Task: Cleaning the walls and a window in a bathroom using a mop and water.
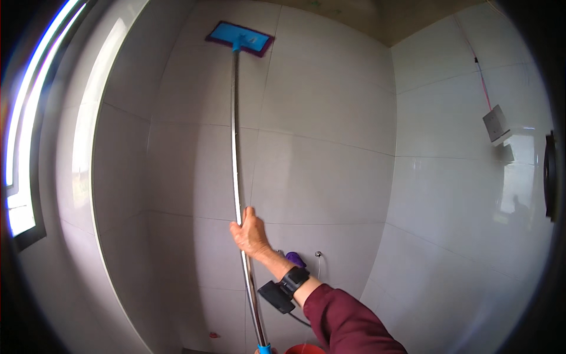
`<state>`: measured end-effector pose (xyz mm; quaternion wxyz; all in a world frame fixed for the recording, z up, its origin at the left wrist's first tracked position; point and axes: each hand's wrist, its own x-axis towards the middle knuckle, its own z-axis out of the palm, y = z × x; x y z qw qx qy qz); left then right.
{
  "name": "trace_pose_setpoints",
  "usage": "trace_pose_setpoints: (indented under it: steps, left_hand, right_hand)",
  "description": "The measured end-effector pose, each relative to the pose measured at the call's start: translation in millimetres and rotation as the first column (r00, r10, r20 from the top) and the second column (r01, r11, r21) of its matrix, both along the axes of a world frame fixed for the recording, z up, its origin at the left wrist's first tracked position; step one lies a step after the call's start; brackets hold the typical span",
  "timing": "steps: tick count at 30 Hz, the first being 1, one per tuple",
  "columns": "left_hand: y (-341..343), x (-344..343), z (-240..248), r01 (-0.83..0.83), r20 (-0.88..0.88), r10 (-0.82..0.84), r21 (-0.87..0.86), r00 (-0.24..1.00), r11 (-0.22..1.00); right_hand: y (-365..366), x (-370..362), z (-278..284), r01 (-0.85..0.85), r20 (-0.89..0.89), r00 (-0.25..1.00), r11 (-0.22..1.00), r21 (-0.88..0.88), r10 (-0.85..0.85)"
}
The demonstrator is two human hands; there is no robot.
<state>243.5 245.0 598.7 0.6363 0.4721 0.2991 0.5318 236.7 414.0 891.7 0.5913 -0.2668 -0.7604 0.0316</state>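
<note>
A flat mop [235,141] with a long metal pole slants up the grey tiled wall. Its blue rectangular head [250,40], edged by a purple pad, rests against the tiles high up. My right hand [250,233] is closed around the middle of the pole, its sleeve dark red. At the bottom edge, only a sliver of my left hand [257,351] shows, closed at the pole's blue lower end. On my right wrist is a black strap with a dark box [276,296] and a cable.
A red bucket [305,349] is partly visible below my right arm. Behind the arm are a purple cloth-like thing [294,258] and a small metal wall fitting [318,254]. A switch plate [496,124] hangs from wires on the right wall. A bright window [23,218] is at left.
</note>
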Motion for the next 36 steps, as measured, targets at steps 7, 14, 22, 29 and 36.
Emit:
trace_pose_setpoints:
  steps: [7,14,22,29,36]
  left_hand:
    - [67.6,3.1,63.5,0.147,-0.209,-0.186,-0.191,0.96,0.971]
    - [87.3,-62.5,42.0,-0.009,-0.551,-0.092,-0.178,0.83,0.984]
    - [-13.4,-138.9,-32.5,-0.252,-0.804,0.181,0.041,0.566,0.967]
    - [-138.8,-210.1,-153.2,-0.249,-0.884,0.466,0.462,-0.048,0.851]
    - [-318.5,-268.5,-243.1,-0.56,-0.765,0.235,-0.191,0.6,0.806]
  right_hand:
    - [57.0,71.4,60.2,0.025,-0.154,0.988,1.0,0.012,-0.022]
    - [67.2,110.9,11.7,-0.04,-0.345,0.936,0.954,-0.297,-0.068]
    - [63.5,158.7,-54.5,-0.309,-0.652,0.753,0.827,-0.471,-0.091]
    - [0.2,93.7,-125.5,-0.54,-0.8,0.583,0.668,-0.511,-0.141]
    - [-123.7,-62.9,-187.1,-0.645,-0.737,0.676,0.481,-0.594,-0.003]
